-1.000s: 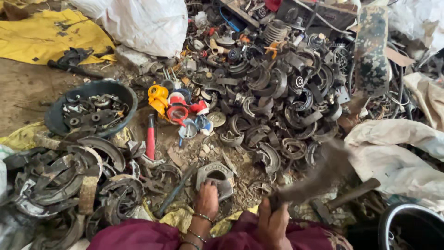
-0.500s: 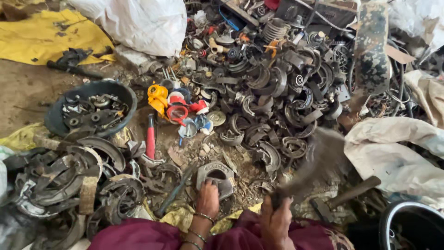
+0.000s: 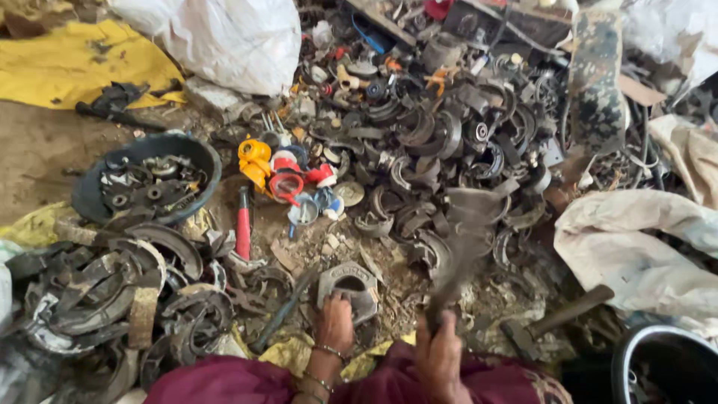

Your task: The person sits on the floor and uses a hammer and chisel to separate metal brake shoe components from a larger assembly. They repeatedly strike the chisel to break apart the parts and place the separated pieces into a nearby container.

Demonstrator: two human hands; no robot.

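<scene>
My left hand (image 3: 334,323) rests on the near edge of a grey curved metal part (image 3: 350,281) and holds it against the dirt floor. My right hand (image 3: 441,353) is closed around the handle of a dark tool (image 3: 458,251). The tool is raised and tilted up to the right of the metal part, and it is smeared by motion, so its head is hard to make out. Both wrists carry thin bangles, and maroon cloth covers my knees at the bottom edge.
A big heap of dark curved metal parts (image 3: 449,150) fills the middle. A black basin (image 3: 191,150) of small parts stands on the left. Nearby are a red-handled tool (image 3: 243,224), a hammer (image 3: 553,322) on the ground, a black bucket (image 3: 636,352), a beige cloth (image 3: 636,247) and a white sack (image 3: 224,37).
The blurred tool in my right hand has swung from low on the right to a more upright position closer to the metal part. My left hand has stayed put.
</scene>
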